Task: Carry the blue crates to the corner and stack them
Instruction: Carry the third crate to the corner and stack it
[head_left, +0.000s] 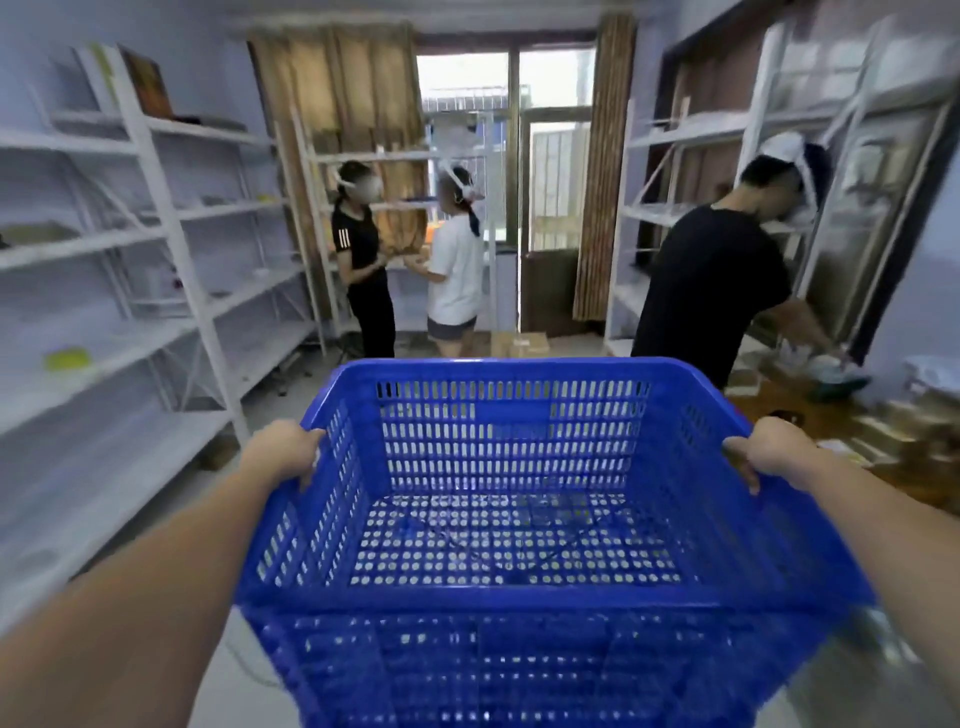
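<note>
A large blue perforated plastic crate fills the lower middle of the head view, held up in the air in front of me with its open top toward me. It is empty. My left hand grips its left rim, fingers curled over the edge. My right hand grips the right rim the same way. Both forearms stretch out from the bottom corners of the frame.
White metal shelving lines the left wall, and more shelving runs along the right. Two people stand ahead by the curtained window and door. A person in black bends at right over boxes and clutter on the floor.
</note>
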